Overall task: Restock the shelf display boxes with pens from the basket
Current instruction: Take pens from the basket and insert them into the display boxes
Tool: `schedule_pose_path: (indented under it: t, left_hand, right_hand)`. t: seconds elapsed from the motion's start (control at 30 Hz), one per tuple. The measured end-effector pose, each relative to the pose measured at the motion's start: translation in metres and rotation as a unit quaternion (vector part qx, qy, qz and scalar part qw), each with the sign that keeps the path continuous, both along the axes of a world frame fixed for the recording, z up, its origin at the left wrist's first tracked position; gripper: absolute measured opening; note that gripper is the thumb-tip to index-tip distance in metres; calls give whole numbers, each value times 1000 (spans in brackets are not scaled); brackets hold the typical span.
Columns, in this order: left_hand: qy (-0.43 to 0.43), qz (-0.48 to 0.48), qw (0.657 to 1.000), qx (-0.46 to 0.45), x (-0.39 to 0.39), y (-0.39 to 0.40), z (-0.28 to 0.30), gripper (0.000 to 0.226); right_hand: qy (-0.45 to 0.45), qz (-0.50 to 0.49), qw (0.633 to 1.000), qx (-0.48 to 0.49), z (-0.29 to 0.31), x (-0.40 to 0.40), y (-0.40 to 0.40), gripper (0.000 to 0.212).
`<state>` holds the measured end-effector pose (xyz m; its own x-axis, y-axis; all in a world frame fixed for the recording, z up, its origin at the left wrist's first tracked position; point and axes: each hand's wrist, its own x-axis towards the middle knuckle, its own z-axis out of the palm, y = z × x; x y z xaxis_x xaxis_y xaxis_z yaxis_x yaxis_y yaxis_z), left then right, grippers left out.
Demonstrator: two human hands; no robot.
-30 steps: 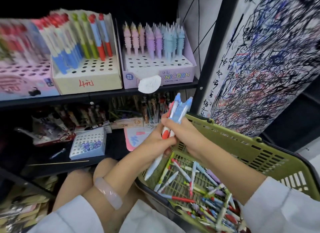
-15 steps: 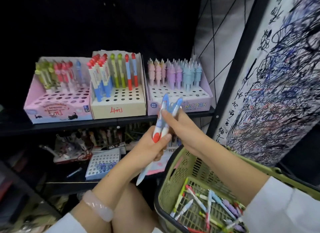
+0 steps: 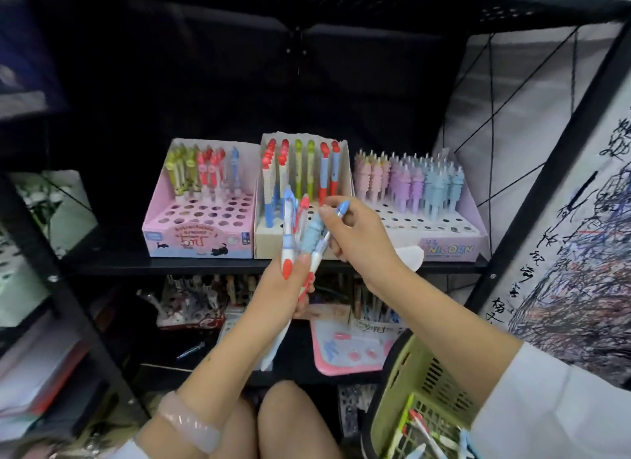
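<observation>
The left hand point(image 3: 286, 288) grips a bunch of pens point(image 3: 290, 233). The right hand point(image 3: 358, 233) pinches one blue-tipped pen point(image 3: 336, 212) before the middle display box point(image 3: 269, 243).

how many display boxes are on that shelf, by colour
pink box: 1
cream box: 1
lilac unicorn box: 1
total: 3

Three cardboard pen boxes stand on the black shelf: one pink box point(image 3: 198, 235) at 9 o'clock, one beige box point(image 3: 269, 243) in the middle, one purple unicorn box point(image 3: 447, 248) at 3 o'clock. One green plastic basket point(image 3: 406, 387) sits at 5 o'clock.
</observation>
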<state>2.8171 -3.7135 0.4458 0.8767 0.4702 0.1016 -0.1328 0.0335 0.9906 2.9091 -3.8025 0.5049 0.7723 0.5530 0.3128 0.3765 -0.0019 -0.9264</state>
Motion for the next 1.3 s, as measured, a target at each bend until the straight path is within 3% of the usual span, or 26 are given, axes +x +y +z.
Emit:
schedule_pose_path:
  t: [0.07,0.23,0.37,0.5,0.63,0.8,0.93,1.07,1.17,1.3]
  left_hand:
    - [-16,21,1000,-2,-5,12,4,19]
    - [-39,73,996,19,-18,43,17,16]
    - [-57,110,991,39,-28,66,25,11]
    - [-61,135,983,108,-34,86,36,30]
    - [-65,164,980,90,-32,104,43,32]
    - [-92,200,972,78,-29,121,50,30]
    - [-50,256,963,72,-26,141,49,29]
    - [-34,241,969,49,-24,152,46,28]
    - [-27,229,972,52,-22,156,45,27]
    - [-22,218,975,46,-23,159,44,27]
  right_hand:
    - [10,11,1000,15,7,-4,14,20]
    - [48,75,995,36,18,-10,48,5]
    - [76,133,988,24,31,-10,74,10]
    - [109,118,987,-7,46,-14,102,17]
    - [52,44,997,-28,64,-17,126,21]
    - [-8,38,999,-24,88,-9,139,17]
    - [-98,-12,995,-33,112,18,147,12]
    - [-244,-31,951,-186,114,45,163,12]
    - [-270,-20,925,-268,103,57,177,8]
    - [-321,-21,886,-333,101,66,186,18]
